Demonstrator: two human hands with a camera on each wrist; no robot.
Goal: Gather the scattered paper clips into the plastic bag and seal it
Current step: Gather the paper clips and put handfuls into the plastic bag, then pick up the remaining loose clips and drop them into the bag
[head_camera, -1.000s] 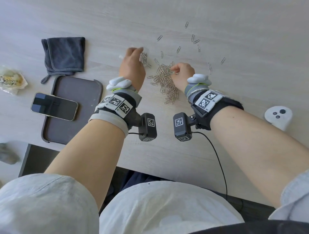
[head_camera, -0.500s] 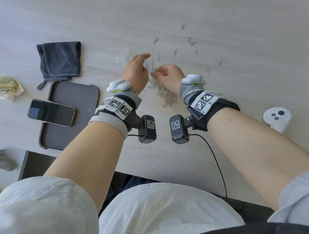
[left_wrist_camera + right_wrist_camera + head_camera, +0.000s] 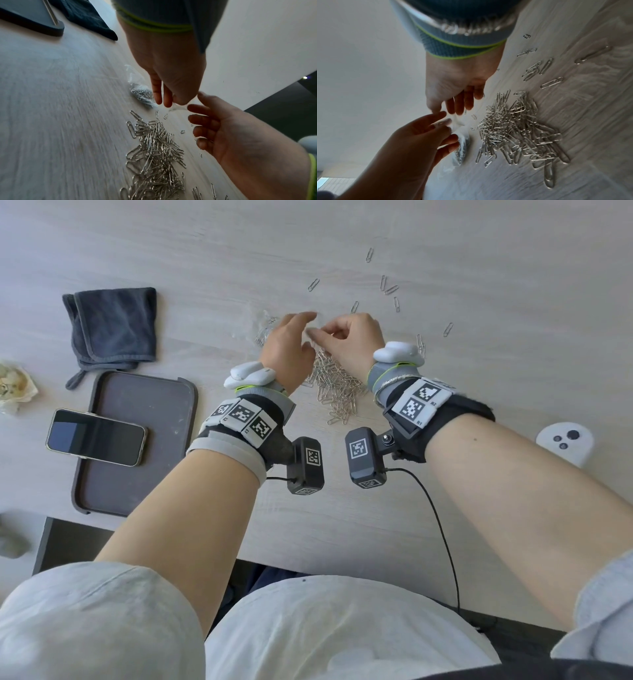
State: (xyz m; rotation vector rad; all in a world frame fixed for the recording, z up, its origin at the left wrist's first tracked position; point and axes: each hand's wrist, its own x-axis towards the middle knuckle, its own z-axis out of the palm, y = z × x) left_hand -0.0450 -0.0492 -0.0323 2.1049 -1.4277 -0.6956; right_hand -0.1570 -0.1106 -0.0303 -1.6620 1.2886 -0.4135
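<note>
A small clear plastic bag (image 3: pixel 265 332) with several paper clips inside lies on the pale wooden table (image 3: pixel 205 261). My left hand (image 3: pixel 301 330) pinches its open mouth. In the left wrist view the bag (image 3: pixel 140 92) lies just beyond that hand (image 3: pixel 164 100). My right hand (image 3: pixel 318 332) has its loosely curved fingertips at the mouth, and no clips show in it (image 3: pixel 195 119). A big pile of silver paper clips (image 3: pixel 337 388) lies between my wrists. Several loose clips (image 3: pixel 390 289) are scattered farther back and to the right.
A folded dark cloth (image 3: pixel 113 326) lies at the back left. In front of it a dark tray (image 3: pixel 154 412) carries a phone (image 3: pixel 96 437). A crumpled wrapper (image 3: pixel 13 385) sits at the left edge and a white controller (image 3: pixel 565 443) at the right.
My right hand left the clip pile and moved left to the bag's mouth beside my left hand. The left hand stayed at the bag.
</note>
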